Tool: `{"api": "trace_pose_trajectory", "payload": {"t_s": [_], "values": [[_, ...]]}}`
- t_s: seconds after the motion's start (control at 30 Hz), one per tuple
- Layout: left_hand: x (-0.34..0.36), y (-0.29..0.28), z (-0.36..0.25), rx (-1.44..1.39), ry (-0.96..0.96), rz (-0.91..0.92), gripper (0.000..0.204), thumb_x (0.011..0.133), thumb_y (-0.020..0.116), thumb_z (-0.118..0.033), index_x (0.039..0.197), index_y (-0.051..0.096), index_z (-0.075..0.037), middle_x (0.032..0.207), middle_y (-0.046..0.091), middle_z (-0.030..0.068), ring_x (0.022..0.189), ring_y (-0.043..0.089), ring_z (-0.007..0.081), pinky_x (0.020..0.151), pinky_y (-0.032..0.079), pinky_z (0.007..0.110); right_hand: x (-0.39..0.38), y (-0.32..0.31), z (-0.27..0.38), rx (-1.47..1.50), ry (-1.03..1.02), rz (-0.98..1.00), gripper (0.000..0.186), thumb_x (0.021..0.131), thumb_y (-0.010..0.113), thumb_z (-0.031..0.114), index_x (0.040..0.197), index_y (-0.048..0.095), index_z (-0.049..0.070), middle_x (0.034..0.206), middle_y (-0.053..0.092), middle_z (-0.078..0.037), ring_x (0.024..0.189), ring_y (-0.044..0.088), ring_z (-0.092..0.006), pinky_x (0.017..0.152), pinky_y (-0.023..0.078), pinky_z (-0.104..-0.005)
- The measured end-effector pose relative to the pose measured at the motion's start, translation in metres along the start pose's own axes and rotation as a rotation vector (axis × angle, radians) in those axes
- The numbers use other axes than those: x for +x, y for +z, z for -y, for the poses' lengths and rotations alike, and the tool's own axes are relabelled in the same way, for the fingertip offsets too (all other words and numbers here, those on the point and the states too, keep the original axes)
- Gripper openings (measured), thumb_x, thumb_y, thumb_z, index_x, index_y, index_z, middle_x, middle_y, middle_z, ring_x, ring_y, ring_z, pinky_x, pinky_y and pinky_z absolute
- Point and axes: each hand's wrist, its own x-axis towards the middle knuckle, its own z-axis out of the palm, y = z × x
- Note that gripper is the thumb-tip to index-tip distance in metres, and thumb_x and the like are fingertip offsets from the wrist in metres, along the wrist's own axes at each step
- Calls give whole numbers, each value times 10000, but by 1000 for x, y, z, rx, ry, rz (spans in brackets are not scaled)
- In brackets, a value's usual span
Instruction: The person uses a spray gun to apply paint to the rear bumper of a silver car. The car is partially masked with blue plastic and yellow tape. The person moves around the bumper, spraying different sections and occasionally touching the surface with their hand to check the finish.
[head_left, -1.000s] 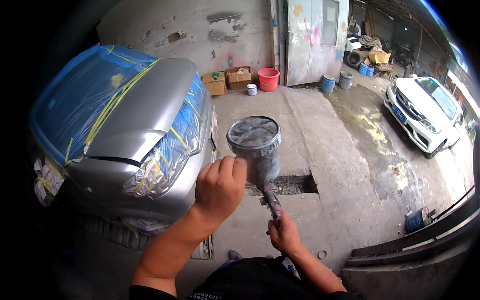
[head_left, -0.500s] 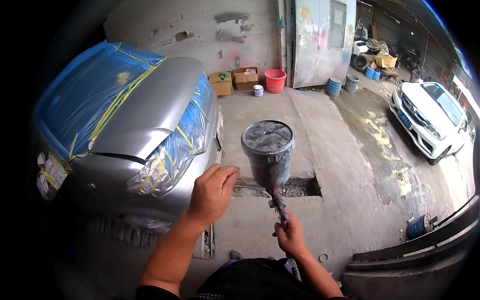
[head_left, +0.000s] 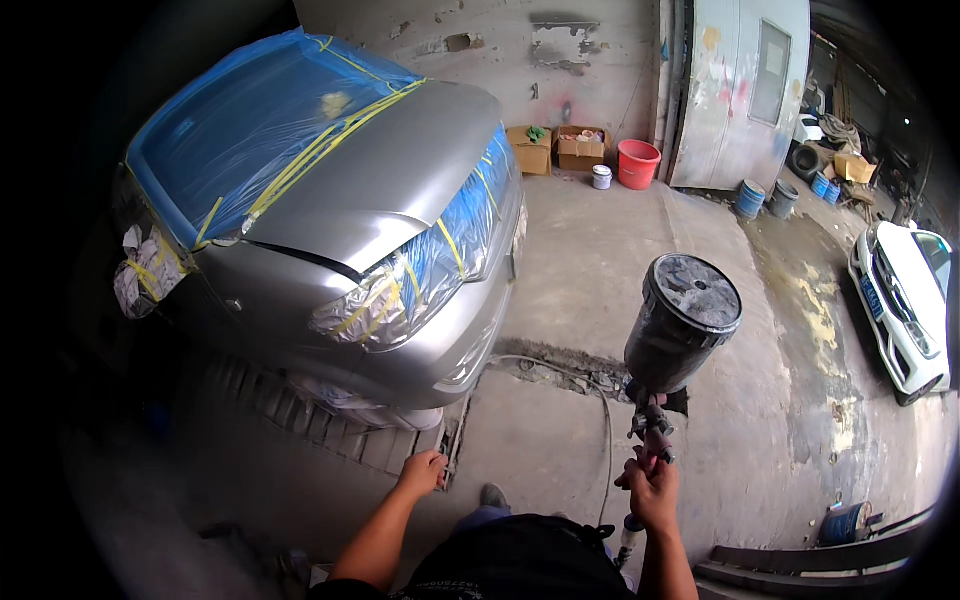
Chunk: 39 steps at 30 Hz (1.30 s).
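Note:
My right hand (head_left: 652,492) grips the handle of a paint spray gun (head_left: 654,428), held out in front of my body. A large, paint-smeared dark cup (head_left: 672,335) with a lid sits on top of the gun, leaning a little to the right. Low and to the left, my left hand (head_left: 424,470) has its fingers curled in, and nothing shows in it. Beyond that hand stands a silver-grey car (head_left: 400,190). Blue plastic film (head_left: 260,140) and yellow tape cover its windscreen, and film wraps the headlight area too.
A hose (head_left: 608,430) trails over the concrete floor near a broken trench (head_left: 560,368). Along the back wall are cardboard boxes (head_left: 583,150) and a red bucket (head_left: 637,165). A white car (head_left: 905,300) is parked at right. Dark slats (head_left: 830,560) edge the lower right.
My view has turned left, so the surroundings sit farther right. My left hand has dropped from chest height toward my body. The spray gun stays in my right hand, its cup tilting more.

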Motion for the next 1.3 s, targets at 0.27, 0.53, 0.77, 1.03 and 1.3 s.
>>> {"api": "trace_pose_trajectory", "payload": {"t_s": [0.27,0.53,0.77,1.03,1.3], "values": [[-79,-16,277,-199,-509,-164,104,823,570,-16,901,625,27,755,643,138,645,665,245,546,529,347,1,2,-4,17,41,21,382,840,528,7,1198,445,-97,697,542,-38,579,578,-137,558,464,-261],[-172,-9,307,-174,-726,-217,139,839,519,6,950,600,32,757,642,152,625,650,249,569,542,365,-1,23,13,-34,5,91,440,865,512,1,1285,402,-73,853,542,-83,575,568,-150,549,464,-275],[-171,-31,280,-352,-772,-312,177,886,435,-50,990,571,-5,751,639,149,619,653,257,519,527,372,-20,56,36,-120,-8,280,458,893,519,78,1304,388,-74,692,540,-46,544,552,-131,566,439,-243],[-191,-72,350,-418,-731,-300,167,843,515,-44,976,596,16,732,655,141,581,653,222,497,525,335,-56,119,35,-144,-40,336,466,880,532,81,1296,390,-75,1084,577,-176,521,541,-130,527,445,-250],[-224,-89,406,-531,-789,-283,161,870,545,-87,901,580,68,749,661,185,653,678,278,552,564,373,-87,190,50,-182,-152,349,526,884,540,131,1339,350,-52,1392,424,-196,528,517,-98,489,427,-221]]}}
